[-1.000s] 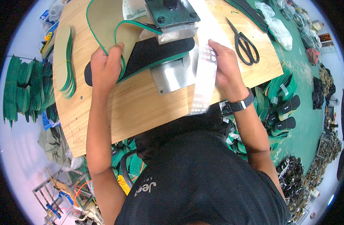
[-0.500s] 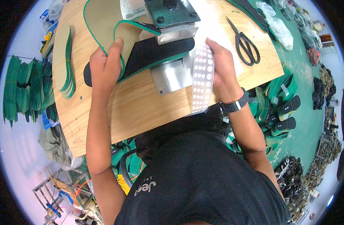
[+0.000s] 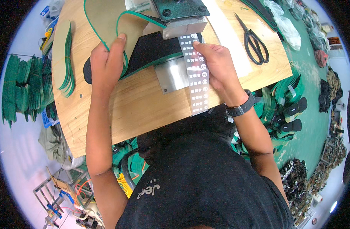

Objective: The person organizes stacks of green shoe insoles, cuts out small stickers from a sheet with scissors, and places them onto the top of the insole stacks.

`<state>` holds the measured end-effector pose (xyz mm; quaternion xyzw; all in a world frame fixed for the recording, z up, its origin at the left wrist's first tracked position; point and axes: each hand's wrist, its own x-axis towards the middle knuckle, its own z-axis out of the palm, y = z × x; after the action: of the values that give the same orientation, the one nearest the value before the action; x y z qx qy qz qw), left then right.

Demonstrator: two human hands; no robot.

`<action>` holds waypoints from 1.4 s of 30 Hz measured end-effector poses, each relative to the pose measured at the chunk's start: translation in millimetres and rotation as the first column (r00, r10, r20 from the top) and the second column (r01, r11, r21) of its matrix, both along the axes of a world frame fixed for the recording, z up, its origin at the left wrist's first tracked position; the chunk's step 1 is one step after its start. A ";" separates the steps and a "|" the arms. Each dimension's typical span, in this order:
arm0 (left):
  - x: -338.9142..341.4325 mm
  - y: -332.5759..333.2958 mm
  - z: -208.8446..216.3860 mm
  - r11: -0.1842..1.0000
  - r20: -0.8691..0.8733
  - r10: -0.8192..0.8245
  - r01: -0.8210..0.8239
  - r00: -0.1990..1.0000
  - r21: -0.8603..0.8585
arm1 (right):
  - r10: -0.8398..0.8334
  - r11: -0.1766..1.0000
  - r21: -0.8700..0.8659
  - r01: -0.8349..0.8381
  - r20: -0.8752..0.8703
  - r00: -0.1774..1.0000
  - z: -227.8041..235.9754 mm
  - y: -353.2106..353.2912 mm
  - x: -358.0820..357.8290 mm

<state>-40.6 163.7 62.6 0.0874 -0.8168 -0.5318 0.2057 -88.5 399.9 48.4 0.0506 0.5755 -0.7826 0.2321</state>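
Observation:
My left hand [image 3: 108, 63] is closed on the edge of a green-rimmed insole pair, thumb on top. The tan insole [image 3: 102, 17] of it curls up and back, while the black insole [image 3: 152, 47] lies flat with its right end beneath the metal block of a press [image 3: 186, 28]. Between thumb and fingers, my right hand [image 3: 220, 66] pinches a clear strip of white printed labels [image 3: 197, 82]. The strip's upper part lies over the black insole's right end, close to the block; its lower end hangs at the table's front edge. A metal plate [image 3: 171, 76] shows below the insole.
Black-handled scissors [image 3: 255, 47] lie on the wooden table [image 3: 144, 110] to the right, beside a white sheet [image 3: 230, 38]. At the left rests a bundle of insoles [image 3: 66, 61]. Green stacks [image 3: 24, 87] hang beyond the table's left edge; more insoles [image 3: 291, 126] sit at the lower right.
My right hand has shifted left with the label strip, which now overlaps the black insole's end instead of lying to its right. My left hand keeps its hold, almost still.

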 end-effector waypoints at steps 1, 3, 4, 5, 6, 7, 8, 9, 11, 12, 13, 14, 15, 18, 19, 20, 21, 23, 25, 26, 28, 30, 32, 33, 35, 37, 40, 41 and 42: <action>0.4 1.1 0.6 1.000 -0.013 -0.002 0.002 1.000 -0.011 | -0.014 1.000 -0.004 0.014 0.003 1.000 0.0 -0.9 -1.0; 0.4 1.3 0.3 1.000 -0.027 -0.011 0.010 1.000 -0.021 | -0.009 1.000 0.016 0.010 -0.019 1.000 -2.5 -2.8 -1.4; 0.4 0.7 0.0 1.000 -0.027 -0.017 0.016 1.000 -0.021 | -0.006 1.000 0.025 0.006 -0.030 1.000 -3.3 -3.5 -1.6; 0.5 0.2 -0.1 1.000 -0.027 -0.022 0.022 0.999 -0.020 | -0.009 0.999 0.035 0.010 -0.030 1.000 -3.5 -3.7 -1.8; 0.6 0.1 -0.3 0.999 -0.025 -0.029 0.028 0.999 -0.028 | -0.012 0.999 0.045 0.014 -0.029 0.999 -4.3 -3.8 -1.8; 0.7 0.2 0.2 0.999 -0.023 -0.035 0.034 0.999 -0.035 | -0.016 0.998 0.055 0.017 -0.029 0.999 -4.8 -3.9 -1.9; 0.7 0.0 0.7 0.998 -0.021 -0.041 0.040 0.999 -0.042 | -0.011 0.998 0.063 0.013 -0.034 0.999 -4.3 -4.0 -1.6; 0.9 -0.2 0.4 0.998 -0.010 -0.034 0.033 0.999 -0.062 | -0.006 0.997 0.071 0.009 -0.037 0.999 -3.3 -3.7 -0.5; 0.6 -0.7 0.2 0.995 0.013 -0.020 0.021 1.000 -0.101 | -0.001 0.997 0.074 0.004 -0.046 0.999 -2.4 -3.0 -0.3; 1.1 -0.1 0.7 0.993 0.018 -0.014 0.016 1.000 -0.115 | 0.000 0.998 0.070 0.003 -0.050 0.999 -3.2 -2.2 -0.7; 2.2 0.7 2.0 0.992 0.023 -0.009 0.012 1.000 -0.128 | 0.001 0.998 0.066 0.003 -0.054 0.999 -3.8 -1.6 -0.9; 3.1 1.5 2.9 0.990 0.027 -0.004 0.008 1.000 -0.141 | -0.003 0.998 0.063 0.005 -0.045 0.999 -4.2 -2.2 -0.4; 3.0 1.9 2.5 0.991 0.025 -0.012 0.015 1.000 -0.130 | -0.005 0.998 0.064 0.007 -0.037 0.999 -4.5 -3.2 -0.4; 2.9 -0.1 -1.2 0.987 0.015 -0.047 0.049 0.999 -0.155 | 0.008 0.997 0.081 -0.004 -0.048 0.999 -5.7 -4.5 -1.4; 2.6 0.9 -1.8 0.982 0.013 -0.059 0.061 0.998 -0.177 | 0.017 0.996 0.088 -0.011 -0.058 0.998 -6.5 -4.5 -1.8; 2.2 2.6 -1.9 0.977 0.011 -0.072 0.073 0.997 -0.199 | 0.022 0.994 0.112 -0.015 -0.065 0.998 -8.1 -3.9 -2.0; 2.1 3.3 -1.0 0.971 0.006 -0.085 0.084 0.996 -0.224 | 0.029 0.991 0.135 -0.018 -0.075 0.997 -9.6 -3.8 -2.1; 2.0 3.7 1.5 0.969 0.128 -0.083 0.110 0.988 -0.221 | 0.037 0.988 0.151 -0.025 -0.074 0.997 -10.6 -2.7 -1.2; 1.2 4.3 3.9 0.943 0.144 -0.139 0.175 0.980 -0.281 | 0.044 0.991 0.129 -0.037 -0.058 0.997 -7.5 -1.7 -0.1; -1.1 7.1 3.2 0.912 0.108 -0.201 0.227 0.974 -0.341 | 0.056 0.993 0.109 -0.048 -0.073 0.996 -7.5 -0.5 0.7; -3.4 11.4 4.6 0.858 0.069 -0.270 0.273 0.960 -0.434 | 0.072 0.995 0.073 -0.064 -0.107 0.992 -8.5 4.3 2.5; -3.4 14.5 7.5 0.821 0.062 -0.279 0.271 0.958 -0.502 | 0.095 0.994 0.063 -0.087 -0.140 0.986 -11.0 5.4 0.5; -3.0 14.0 8.1 0.767 0.099 -0.250 0.259 0.963 -0.587 | 0.071 0.996 0.059 -0.062 -0.182 0.981 -14.6 7.2 1.6; -2.0 12.0 6.8 0.736 0.120 -0.225 0.249 0.967 -0.629 | 0.047 0.998 0.057 -0.036 -0.203 0.978 -18.6 6.5 2.5; -1.4 8.9 -0.7 0.741 0.048 -0.226 0.204 0.973 -0.640 | -0.048 0.999 0.010 0.051 -0.169 0.984 -16.4 7.7 5.9; 0.0 7.1 -3.0 0.753 0.036 -0.206 0.182 0.978 -0.633 | -0.175 0.983 -0.055 0.172 -0.055 0.983 -4.2 16.8 8.0; 0.7 7.6 0.7 0.804 0.113 -0.148 0.186 0.983 -0.565 | -0.221 0.965 -0.149 0.214 -0.030 0.975 -5.3 24.0 2.1; 0.8 6.9 4.0 0.842 0.138 -0.119 0.173 0.983 -0.510 | -0.232 0.959 -0.173 0.224 -0.024 0.972 -4.8 23.1 -1.1; 1.6 6.5 6.8 0.876 0.167 -0.093 0.160 0.982 -0.455 | -0.178 0.972 -0.165 0.169 -0.044 0.983 -4.3 19.6 -3.8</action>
<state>-39.0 170.1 69.3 0.0188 -0.9371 -0.3245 0.1275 -92.3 419.6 44.1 0.0592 0.5105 -0.8448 0.1492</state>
